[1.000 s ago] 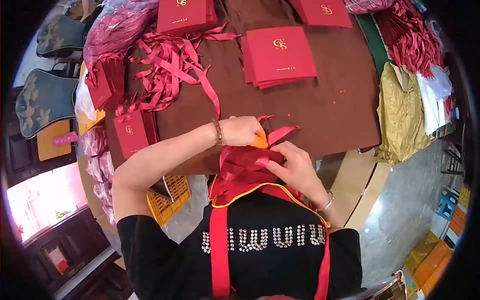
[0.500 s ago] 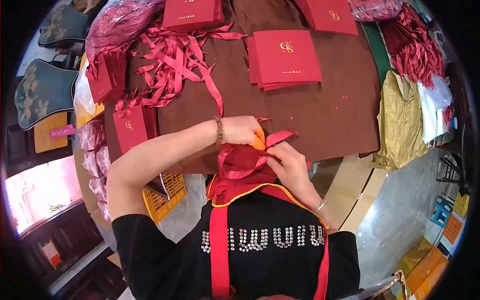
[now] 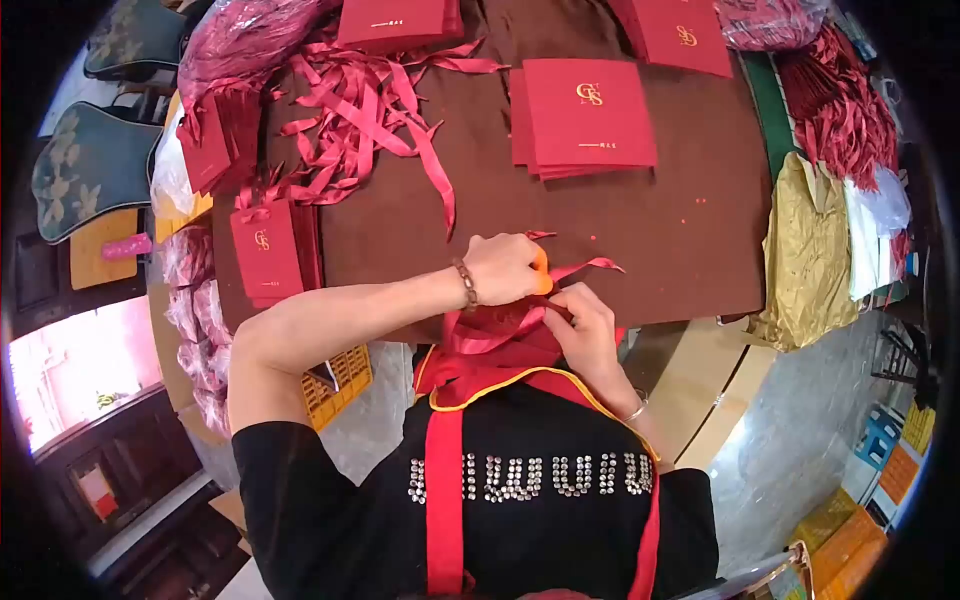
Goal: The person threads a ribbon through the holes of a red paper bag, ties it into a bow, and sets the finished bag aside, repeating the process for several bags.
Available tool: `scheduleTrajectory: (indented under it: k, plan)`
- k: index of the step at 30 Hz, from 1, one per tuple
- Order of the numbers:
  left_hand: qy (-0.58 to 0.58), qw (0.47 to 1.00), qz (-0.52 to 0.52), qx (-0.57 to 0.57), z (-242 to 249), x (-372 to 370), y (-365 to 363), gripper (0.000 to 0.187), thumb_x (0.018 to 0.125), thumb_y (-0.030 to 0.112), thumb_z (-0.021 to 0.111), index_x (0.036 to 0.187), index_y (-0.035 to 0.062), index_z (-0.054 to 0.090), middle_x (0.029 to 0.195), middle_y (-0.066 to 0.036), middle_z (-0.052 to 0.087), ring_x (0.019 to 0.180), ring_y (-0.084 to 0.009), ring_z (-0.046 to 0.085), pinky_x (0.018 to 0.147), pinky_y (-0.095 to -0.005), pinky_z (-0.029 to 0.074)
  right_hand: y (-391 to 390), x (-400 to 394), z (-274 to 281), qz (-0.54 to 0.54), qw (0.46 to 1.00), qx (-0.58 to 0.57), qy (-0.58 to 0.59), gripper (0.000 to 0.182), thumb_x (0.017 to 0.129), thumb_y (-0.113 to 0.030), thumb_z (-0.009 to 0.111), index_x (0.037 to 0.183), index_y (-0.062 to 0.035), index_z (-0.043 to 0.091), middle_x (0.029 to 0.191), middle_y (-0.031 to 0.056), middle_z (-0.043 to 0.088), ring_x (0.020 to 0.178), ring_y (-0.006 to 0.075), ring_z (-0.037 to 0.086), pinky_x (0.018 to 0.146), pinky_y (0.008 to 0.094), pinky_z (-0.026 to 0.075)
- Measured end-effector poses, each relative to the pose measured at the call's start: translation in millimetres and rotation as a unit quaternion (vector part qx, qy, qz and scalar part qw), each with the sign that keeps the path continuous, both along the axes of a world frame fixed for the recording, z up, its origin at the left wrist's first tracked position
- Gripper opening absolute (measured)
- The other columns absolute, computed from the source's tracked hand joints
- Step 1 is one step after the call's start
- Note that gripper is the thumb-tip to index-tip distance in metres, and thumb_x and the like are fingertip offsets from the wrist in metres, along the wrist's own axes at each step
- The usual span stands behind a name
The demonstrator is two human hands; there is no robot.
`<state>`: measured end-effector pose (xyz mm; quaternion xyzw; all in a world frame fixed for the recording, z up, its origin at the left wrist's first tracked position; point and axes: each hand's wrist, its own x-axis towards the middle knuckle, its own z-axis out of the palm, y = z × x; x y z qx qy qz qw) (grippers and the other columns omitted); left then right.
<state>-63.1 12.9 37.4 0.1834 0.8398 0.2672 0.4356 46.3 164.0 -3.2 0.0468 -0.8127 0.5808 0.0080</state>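
My left hand [image 3: 503, 268], with a brown beaded bracelet at its wrist, is closed around a small orange tool [image 3: 541, 270] whose working end is hidden. Close beside it, my right hand [image 3: 585, 325] pinches the edge of a red paper bag [image 3: 500, 318] at the table's near edge, in front of my body. A shiny red ribbon [image 3: 600, 264] sticks out above my right fingers, its tip pointing right. Another ribbon loop [image 3: 470, 338] hangs over the bag below my left hand.
Stacks of red bags with gold print [image 3: 590, 115] lie on the brown-covered table [image 3: 690, 260]. Loose red ribbons [image 3: 365, 110] are heaped at the upper left. A standing bag stack [image 3: 265, 250] is near my left forearm; gold wrapping [image 3: 815, 250] hangs at the right edge.
My left hand has shifted slightly right and up with the orange tool, close to my right hand. The ribbon end stretches farther right. The whole view has shifted slightly.
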Motion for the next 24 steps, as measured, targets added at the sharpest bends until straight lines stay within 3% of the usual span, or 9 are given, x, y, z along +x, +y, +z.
scheduleTrajectory:
  k: [3, 8, 15, 21, 24]
  plan:
    - [0.055, 0.998, -0.020, -0.024, -1.3, 3.2, 5.7, 0.026, 0.073, 0.025, 0.054, 0.088, 0.0081, 0.068, 0.082, -0.017, 0.066, 0.083, -0.0326, 0.063, 0.076, -0.0407, 0.045, -0.6, 2.1, -4.2, -0.021, 1.000, 0.010, 0.012, 0.011, 0.073, 0.002, 0.066, 0.082, 0.0013, 0.059, 0.078, 0.0093, 0.056, 0.064, 0.0182, 0.054, 0.054, 0.0272, 0.043]
    - [0.037, 0.998, -0.025, -0.041, 5.8, 2.7, 10.3, 0.027, 0.072, 0.027, 0.054, 0.087, 0.0086, 0.068, 0.081, -0.015, 0.066, 0.083, -0.0335, 0.062, 0.079, -0.0420, 0.042, -3.8, 3.8, -6.4, -0.027, 0.999, 0.033, 0.018, 0.010, 0.074, 0.002, 0.064, 0.081, 0.0013, 0.057, 0.077, 0.0102, 0.055, 0.065, 0.0208, 0.055, 0.057, 0.0288, 0.044]
    - [-0.008, 0.996, -0.085, -0.039, -4.0, -11.4, 6.7, 0.033, 0.072, 0.033, 0.057, 0.089, 0.0073, 0.067, 0.086, -0.016, 0.066, 0.085, -0.0334, 0.062, 0.074, -0.0409, 0.048, -3.7, -0.4, -8.0, -0.019, 1.000, 0.007, 0.000, 0.011, 0.074, 0.003, 0.063, 0.084, 0.0013, 0.058, 0.079, 0.0108, 0.055, 0.070, 0.0233, 0.056, 0.061, 0.0300, 0.045]
    - [-0.004, 0.993, -0.113, -0.038, -7.2, -15.5, 5.0, 0.027, 0.073, 0.028, 0.057, 0.082, 0.0049, 0.068, 0.079, -0.017, 0.065, 0.080, -0.0330, 0.063, 0.072, -0.0409, 0.048, -2.9, 0.6, -9.8, -0.009, 1.000, 0.010, 0.027, 0.012, 0.074, 0.003, 0.063, 0.085, 0.0013, 0.059, 0.082, 0.0112, 0.056, 0.072, 0.0239, 0.057, 0.062, 0.0303, 0.046]
    - [0.011, 0.998, -0.052, 0.022, -4.5, -9.5, 0.4, 0.023, 0.073, 0.024, 0.059, 0.080, 0.0038, 0.067, 0.078, -0.017, 0.064, 0.076, -0.0317, 0.063, 0.069, -0.0398, 0.048, -2.1, 0.5, -10.2, -0.017, 0.999, 0.011, 0.033, 0.012, 0.074, 0.002, 0.064, 0.085, 0.0011, 0.059, 0.080, 0.0112, 0.056, 0.069, 0.0230, 0.057, 0.060, 0.0297, 0.045]
